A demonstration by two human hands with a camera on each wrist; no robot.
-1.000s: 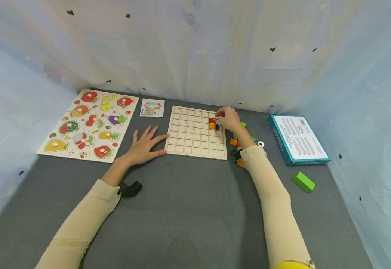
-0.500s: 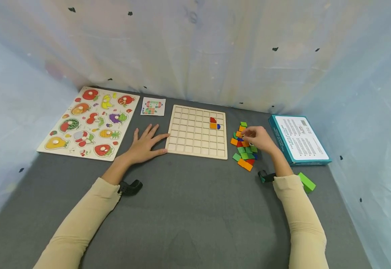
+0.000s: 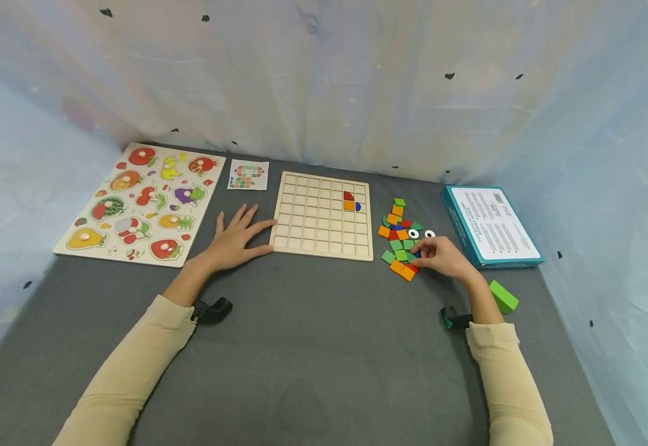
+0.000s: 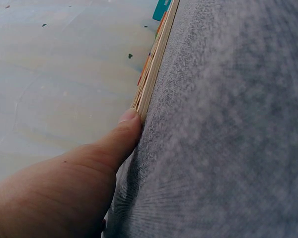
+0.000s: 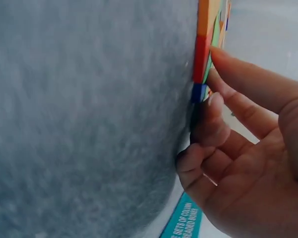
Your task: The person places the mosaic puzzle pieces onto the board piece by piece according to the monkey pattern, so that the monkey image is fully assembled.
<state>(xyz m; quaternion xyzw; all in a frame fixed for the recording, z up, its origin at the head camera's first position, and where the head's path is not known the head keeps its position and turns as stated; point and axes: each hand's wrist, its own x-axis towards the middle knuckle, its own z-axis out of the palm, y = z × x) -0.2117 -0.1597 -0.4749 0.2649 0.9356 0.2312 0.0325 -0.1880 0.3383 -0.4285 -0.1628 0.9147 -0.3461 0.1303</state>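
My left hand point(image 3: 233, 240) lies spread on the grey table, its thumb and index fingertip against the left edge of a square wooden grid board point(image 3: 324, 238). In the left wrist view the thumb point(image 4: 121, 134) touches the board's edge. On the board sit a red rounded tile point(image 3: 349, 196), an orange square tile point(image 3: 349, 205) and a blue half-round tile point(image 3: 358, 207). Right of the board, my right hand point(image 3: 443, 257) is at the pile of coloured tiles point(image 3: 396, 231). Its thumb and index finger pinch a green tile point(image 5: 214, 42); the fingers partly hide the tiles there.
A fruit peg puzzle point(image 3: 153, 207) lies at the left, beside a small pattern card point(image 3: 248, 174). At the right are a teal box point(image 3: 494, 226) and a green block point(image 3: 504, 297). Two white rings point(image 3: 429, 233) lie by the tiles. A curtain stands behind.
My right hand has left the board, where the blue tile now lies released, moved right to the tiles, then shifted nearer along the pile. The left hand has stayed at the board's edge.
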